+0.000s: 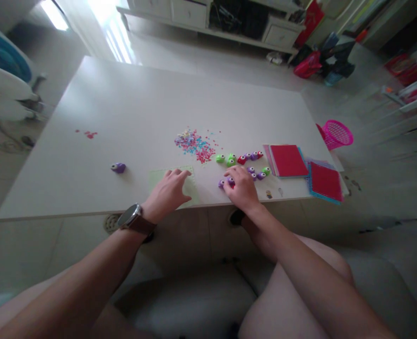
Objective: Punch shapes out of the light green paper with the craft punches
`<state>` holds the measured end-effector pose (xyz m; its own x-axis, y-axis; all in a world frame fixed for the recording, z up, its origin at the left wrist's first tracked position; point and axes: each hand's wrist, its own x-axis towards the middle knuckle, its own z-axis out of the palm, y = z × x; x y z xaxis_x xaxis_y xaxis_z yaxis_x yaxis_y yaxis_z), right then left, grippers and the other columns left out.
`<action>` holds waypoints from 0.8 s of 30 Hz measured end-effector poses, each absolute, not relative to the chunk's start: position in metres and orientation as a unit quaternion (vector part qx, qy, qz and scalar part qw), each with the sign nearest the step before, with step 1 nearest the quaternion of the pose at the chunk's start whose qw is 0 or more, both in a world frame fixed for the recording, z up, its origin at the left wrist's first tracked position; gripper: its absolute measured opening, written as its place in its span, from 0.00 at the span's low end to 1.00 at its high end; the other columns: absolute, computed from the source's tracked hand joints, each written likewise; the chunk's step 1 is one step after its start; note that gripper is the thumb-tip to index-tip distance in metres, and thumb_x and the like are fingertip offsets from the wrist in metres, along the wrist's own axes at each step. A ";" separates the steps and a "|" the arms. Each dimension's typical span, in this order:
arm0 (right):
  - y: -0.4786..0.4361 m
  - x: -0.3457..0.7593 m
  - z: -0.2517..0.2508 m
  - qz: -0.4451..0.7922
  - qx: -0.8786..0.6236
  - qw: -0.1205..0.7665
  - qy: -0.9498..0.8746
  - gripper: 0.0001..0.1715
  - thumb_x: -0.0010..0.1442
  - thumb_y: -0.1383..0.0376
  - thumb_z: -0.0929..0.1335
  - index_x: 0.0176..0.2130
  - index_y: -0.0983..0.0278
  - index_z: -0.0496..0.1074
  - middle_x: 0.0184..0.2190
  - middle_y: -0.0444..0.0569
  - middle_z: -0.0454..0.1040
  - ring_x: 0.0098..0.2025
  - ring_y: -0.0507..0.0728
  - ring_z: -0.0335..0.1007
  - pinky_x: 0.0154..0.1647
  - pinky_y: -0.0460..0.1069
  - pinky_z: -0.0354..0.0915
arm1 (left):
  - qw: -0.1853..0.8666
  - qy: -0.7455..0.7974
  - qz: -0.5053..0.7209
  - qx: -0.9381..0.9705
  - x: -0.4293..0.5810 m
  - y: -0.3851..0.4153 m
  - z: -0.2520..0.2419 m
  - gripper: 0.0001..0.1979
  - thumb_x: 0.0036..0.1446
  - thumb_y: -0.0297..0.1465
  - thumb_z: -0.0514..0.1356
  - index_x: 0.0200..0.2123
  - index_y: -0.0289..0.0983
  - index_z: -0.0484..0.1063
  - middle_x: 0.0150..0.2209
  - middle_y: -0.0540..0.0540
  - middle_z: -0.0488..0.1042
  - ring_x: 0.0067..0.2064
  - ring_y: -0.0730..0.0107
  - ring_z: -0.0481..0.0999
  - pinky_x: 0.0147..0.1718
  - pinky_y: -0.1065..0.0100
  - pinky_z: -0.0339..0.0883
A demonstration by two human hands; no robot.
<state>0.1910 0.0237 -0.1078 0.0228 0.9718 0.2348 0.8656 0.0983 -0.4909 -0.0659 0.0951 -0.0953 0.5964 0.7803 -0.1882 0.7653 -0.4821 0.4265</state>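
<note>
My left hand (pixel 170 189) lies on a light green sheet of paper (pixel 156 177) near the table's front edge, thumb and fingers apart. Small punched holes run along the paper's edges. My right hand (pixel 242 189) is curled around a small purple paper punch (pixel 231 181), its fingers and thumb on either side. Another purple punch (pixel 221 183) sits just left of those fingertips. Beyond my right hand stand several green, red and purple punches, among them a green punch (pixel 220 158). One more purple punch (pixel 118 167) stands alone to the left of the paper.
A heap of coloured paper confetti (pixel 197 146) lies mid-table, with a few red pieces (pixel 90 135) far left. On the right are two stacks of coloured paper, one topped by a red sheet (pixel 289 160). A pink basket (pixel 337 134) stands past the right edge.
</note>
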 end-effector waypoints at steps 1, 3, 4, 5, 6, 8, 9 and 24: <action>0.025 0.196 -0.109 0.101 -0.670 0.276 -0.682 0.08 0.61 0.72 0.68 0.41 0.62 0.73 0.46 0.56 0.76 0.53 0.67 0.70 0.59 0.60 0.65 | 0.240 0.449 0.010 0.860 -0.066 0.095 -0.094 0.34 0.56 0.33 0.72 0.64 0.37 0.70 0.58 0.35 0.75 0.61 0.45 0.72 0.61 0.51 0.71; 0.025 0.205 -0.113 0.107 -0.680 0.296 -0.662 0.08 0.60 0.71 0.69 0.41 0.62 0.73 0.47 0.57 0.76 0.53 0.67 0.71 0.59 0.60 0.66 | 0.240 0.450 0.004 0.860 -0.066 0.095 -0.092 0.34 0.56 0.33 0.72 0.65 0.37 0.69 0.59 0.35 0.75 0.61 0.44 0.71 0.61 0.51 0.70; 0.024 0.208 -0.115 0.110 -0.684 0.302 -0.655 0.08 0.60 0.71 0.69 0.41 0.62 0.73 0.47 0.57 0.76 0.52 0.67 0.72 0.59 0.60 0.66 | 0.240 0.448 0.004 0.861 -0.066 0.094 -0.092 0.34 0.56 0.34 0.72 0.65 0.36 0.69 0.59 0.34 0.75 0.61 0.44 0.71 0.61 0.51 0.70; 0.023 0.210 -0.116 0.115 -0.685 0.303 -0.652 0.07 0.61 0.71 0.68 0.41 0.62 0.73 0.47 0.56 0.76 0.52 0.66 0.72 0.59 0.60 0.66 | 0.240 0.447 0.005 0.862 -0.066 0.094 -0.092 0.34 0.57 0.34 0.72 0.65 0.36 0.69 0.59 0.34 0.75 0.62 0.44 0.71 0.61 0.51 0.70; 0.021 0.211 -0.118 0.121 -0.685 0.299 -0.653 0.06 0.61 0.71 0.68 0.40 0.62 0.73 0.46 0.56 0.76 0.51 0.66 0.72 0.59 0.59 0.67 | 0.240 0.446 0.006 0.862 -0.067 0.093 -0.092 0.34 0.57 0.34 0.72 0.65 0.36 0.69 0.59 0.34 0.75 0.62 0.44 0.71 0.61 0.51 0.70; 0.016 0.209 -0.121 0.144 -0.680 0.280 -0.662 0.06 0.61 0.71 0.68 0.39 0.61 0.72 0.45 0.55 0.76 0.50 0.65 0.72 0.58 0.59 0.67 | 0.236 0.443 0.008 0.865 -0.068 0.093 -0.094 0.34 0.56 0.33 0.72 0.65 0.36 0.69 0.59 0.34 0.75 0.62 0.44 0.71 0.61 0.51 0.70; 0.014 0.207 -0.121 0.157 -0.675 0.266 -0.670 0.06 0.61 0.72 0.68 0.39 0.61 0.71 0.44 0.54 0.76 0.50 0.64 0.72 0.57 0.58 0.68 | 0.233 0.441 0.008 0.867 -0.068 0.092 -0.096 0.34 0.56 0.33 0.72 0.65 0.36 0.69 0.59 0.34 0.76 0.62 0.43 0.71 0.61 0.51 0.70; 0.036 0.298 -0.103 0.074 -0.858 0.157 -0.483 0.15 0.65 0.64 0.66 0.49 0.66 0.77 0.53 0.63 0.77 0.55 0.68 0.73 0.62 0.60 0.66 | 0.235 0.441 -0.010 0.866 -0.069 0.092 -0.099 0.31 0.58 0.33 0.70 0.64 0.37 0.70 0.56 0.35 0.78 0.60 0.45 0.73 0.57 0.52 0.71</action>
